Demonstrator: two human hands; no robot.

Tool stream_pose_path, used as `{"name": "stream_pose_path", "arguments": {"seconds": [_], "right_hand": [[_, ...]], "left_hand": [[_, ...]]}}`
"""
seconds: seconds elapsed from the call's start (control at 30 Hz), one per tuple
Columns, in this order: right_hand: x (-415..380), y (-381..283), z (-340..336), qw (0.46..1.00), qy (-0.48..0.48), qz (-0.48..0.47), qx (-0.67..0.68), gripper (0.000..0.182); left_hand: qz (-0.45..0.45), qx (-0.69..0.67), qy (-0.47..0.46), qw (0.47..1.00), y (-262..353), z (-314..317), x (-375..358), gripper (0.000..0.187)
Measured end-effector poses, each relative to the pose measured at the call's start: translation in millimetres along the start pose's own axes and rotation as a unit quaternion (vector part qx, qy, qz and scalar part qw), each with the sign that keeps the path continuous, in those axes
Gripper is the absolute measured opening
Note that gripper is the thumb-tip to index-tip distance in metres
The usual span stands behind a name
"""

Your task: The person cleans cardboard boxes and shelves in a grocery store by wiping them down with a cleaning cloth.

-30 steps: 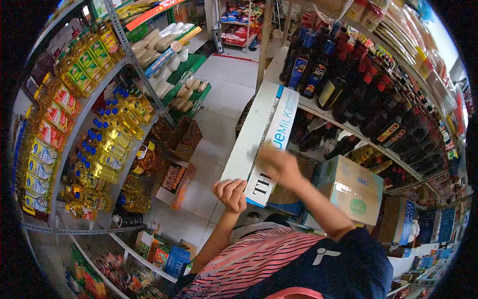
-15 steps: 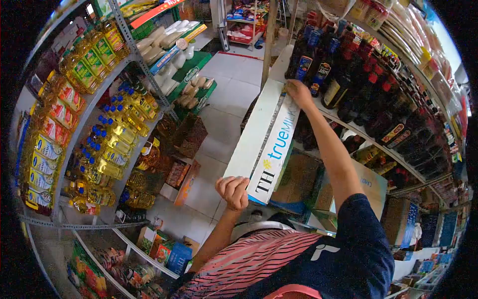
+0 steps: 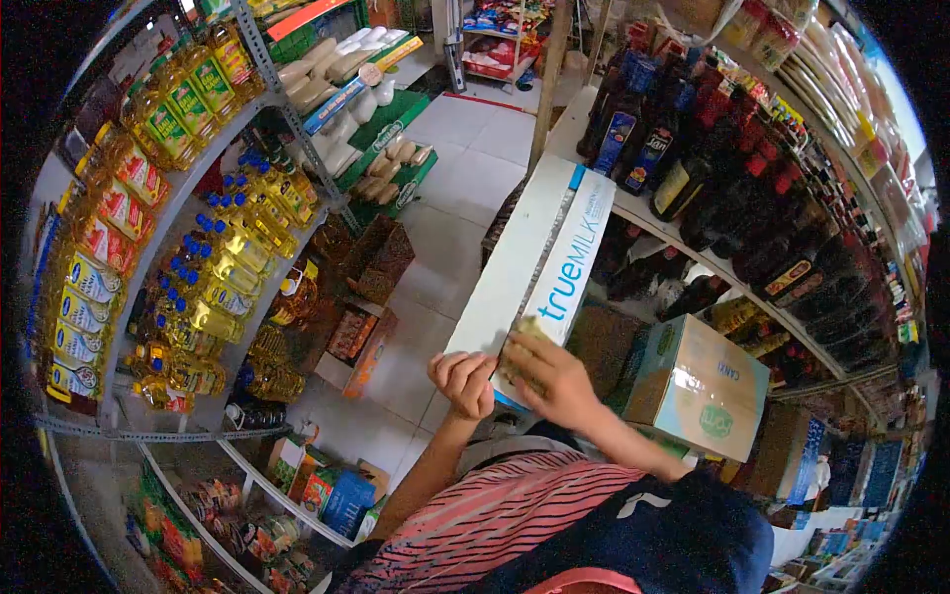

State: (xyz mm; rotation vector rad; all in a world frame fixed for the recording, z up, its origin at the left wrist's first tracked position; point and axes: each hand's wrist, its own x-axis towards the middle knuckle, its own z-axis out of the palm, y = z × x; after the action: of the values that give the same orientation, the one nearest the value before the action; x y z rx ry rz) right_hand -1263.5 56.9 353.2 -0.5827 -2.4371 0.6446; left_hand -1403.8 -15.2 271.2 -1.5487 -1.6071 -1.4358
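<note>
A long white panel (image 3: 510, 252) with blue "true MILK" lettering lies slanted in front of me, its far end against the bottle shelf. My left hand (image 3: 463, 384) is closed around its near left edge, fingers curled over the top. My right hand (image 3: 554, 381) presses flat on the near end of the lettered face, covering the first letters. Under its fingers is a yellowish, crumpled cloth-like piece (image 3: 527, 337), blurred by motion. Dark bottles with blue labels (image 3: 616, 139) stand just beyond the panel's far end.
Shelves of cooking oil bottles (image 3: 233, 262) line the left side. To the right, a shelf (image 3: 683, 243) holds many dark bottles, with a cardboard box (image 3: 708, 391) below it. Open cartons (image 3: 354, 342) sit on the tiled floor (image 3: 435, 267).
My right hand has slid from the panel's far end down to its near end, close to my left hand. The left hand keeps its hold, and the panel has barely moved.
</note>
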Motion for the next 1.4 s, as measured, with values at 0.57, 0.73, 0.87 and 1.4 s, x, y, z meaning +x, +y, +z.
{"name": "stream_pose_path", "arguments": {"seconds": [0.57, 0.73, 0.87, 1.4], "right_hand": [[58.6, 145.3, 5.0, 0.924, 0.370, 0.077, 0.056, 0.021], [-17.4, 41.9, 28.3, 0.973, 0.207, -0.029, 0.102, 0.021], [-41.2, 49.2, 40.4, 0.980, 0.162, -0.025, 0.116, 0.029], [-74.1, 59.4, 129.1, 0.806, 0.302, 0.329, 0.388, 0.052]], "left_hand": [[0.011, -0.011, -0.021, 1.000, -1.4, -0.5, -1.2, 0.031], [0.009, -0.012, -0.011, 1.000, 0.8, 1.9, -0.6, 0.031], [0.017, -0.006, -0.021, 1.000, -0.7, 1.2, 1.2, 0.032], [-0.011, 0.035, -0.083, 0.996, 10.3, -3.1, 4.5, 0.034]]}}
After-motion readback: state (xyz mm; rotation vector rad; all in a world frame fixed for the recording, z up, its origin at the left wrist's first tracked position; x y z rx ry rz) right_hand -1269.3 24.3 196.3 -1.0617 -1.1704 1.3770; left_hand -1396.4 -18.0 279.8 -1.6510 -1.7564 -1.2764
